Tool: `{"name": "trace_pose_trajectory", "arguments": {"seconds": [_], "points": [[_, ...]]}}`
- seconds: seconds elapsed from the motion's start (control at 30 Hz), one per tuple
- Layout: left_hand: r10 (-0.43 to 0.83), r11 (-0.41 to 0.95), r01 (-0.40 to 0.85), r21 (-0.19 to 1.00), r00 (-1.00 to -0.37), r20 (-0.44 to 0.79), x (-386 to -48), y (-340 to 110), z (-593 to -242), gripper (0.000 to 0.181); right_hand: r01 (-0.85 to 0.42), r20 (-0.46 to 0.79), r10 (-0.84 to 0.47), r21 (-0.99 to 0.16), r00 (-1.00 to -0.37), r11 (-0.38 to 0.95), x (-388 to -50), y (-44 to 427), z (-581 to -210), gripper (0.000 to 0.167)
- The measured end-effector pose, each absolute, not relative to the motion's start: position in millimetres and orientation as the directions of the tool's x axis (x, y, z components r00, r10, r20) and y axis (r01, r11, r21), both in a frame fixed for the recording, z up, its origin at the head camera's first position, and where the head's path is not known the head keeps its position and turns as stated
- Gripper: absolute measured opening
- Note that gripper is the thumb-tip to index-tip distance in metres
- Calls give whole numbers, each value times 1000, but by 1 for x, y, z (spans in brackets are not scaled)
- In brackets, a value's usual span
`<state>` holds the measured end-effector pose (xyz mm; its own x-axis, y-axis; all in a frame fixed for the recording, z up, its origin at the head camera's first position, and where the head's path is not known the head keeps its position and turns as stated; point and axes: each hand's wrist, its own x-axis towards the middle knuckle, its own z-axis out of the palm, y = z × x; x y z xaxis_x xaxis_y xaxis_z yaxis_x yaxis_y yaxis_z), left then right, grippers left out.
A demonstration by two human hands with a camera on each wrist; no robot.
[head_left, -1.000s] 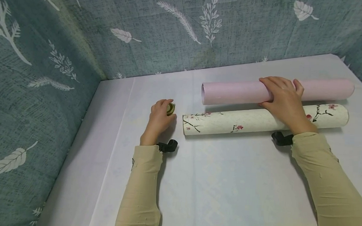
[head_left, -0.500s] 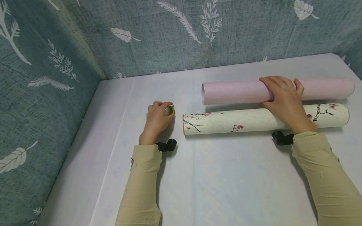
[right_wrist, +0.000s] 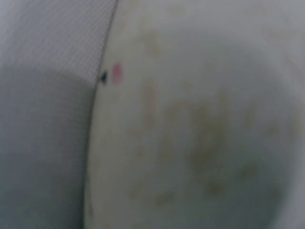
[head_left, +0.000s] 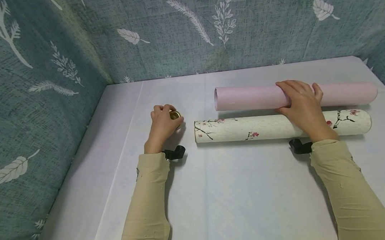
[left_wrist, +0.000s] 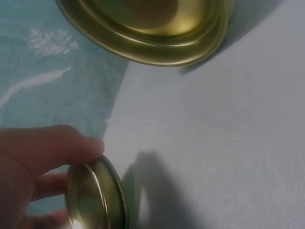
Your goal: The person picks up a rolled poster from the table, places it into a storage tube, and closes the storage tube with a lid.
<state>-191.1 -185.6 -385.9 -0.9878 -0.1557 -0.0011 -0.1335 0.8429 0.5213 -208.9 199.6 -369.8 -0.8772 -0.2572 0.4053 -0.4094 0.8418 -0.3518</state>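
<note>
My left hand [head_left: 161, 123] pinches a round gold metal lid [head_left: 175, 115], held on edge near the left end of the white tube. In the left wrist view, the thumb lies along the rim of the lid [left_wrist: 99, 195] and fingers show behind it. Above it there is the recessed gold end [left_wrist: 167, 50] of what looks like the white tube. My right hand [head_left: 304, 107] grips the pink tube [head_left: 245, 98], fingers over the top and thumb on the near side. Beneath that wrist lies the white tube [head_left: 235, 131] printed with blossom branches; it fills the blurred right wrist view.
Both tubes lie side by side on a table with a pale cover [head_left: 250, 194]. Grey-green leaf-print cloth [head_left: 173, 33] hangs behind the table and along its left side. Black wrist camera mounts [head_left: 175, 153] stick out from both sleeves.
My left hand has moved a little to the left with the gold lid, away from the white tube's end, and the lid has turned in the fingers. The right hand and both tubes stay put.
</note>
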Motion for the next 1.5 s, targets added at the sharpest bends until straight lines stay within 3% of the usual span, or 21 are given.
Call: {"name": "trace_pose_trajectory", "arguments": {"seconds": [0.2,0.43,0.8,1.5], "points": [[-142,815,-105,569,-990,21,-193,-187,-384,44,-409,408,-255,-353,-877,842,-209,201,-371,69],[-85,839,-33,543,-994,70,-193,-187,-382,42,-413,416,-254,-355,-873,839,-209,202,-370,69],[-140,821,-80,566,-988,63,-191,-188,-383,36,-415,421,-250,-366,-872,833,-208,201,-370,68],[-163,772,-12,636,-970,179,-195,-189,-382,37,-421,427,-258,-350,-867,837,-210,200,-370,70]]}}
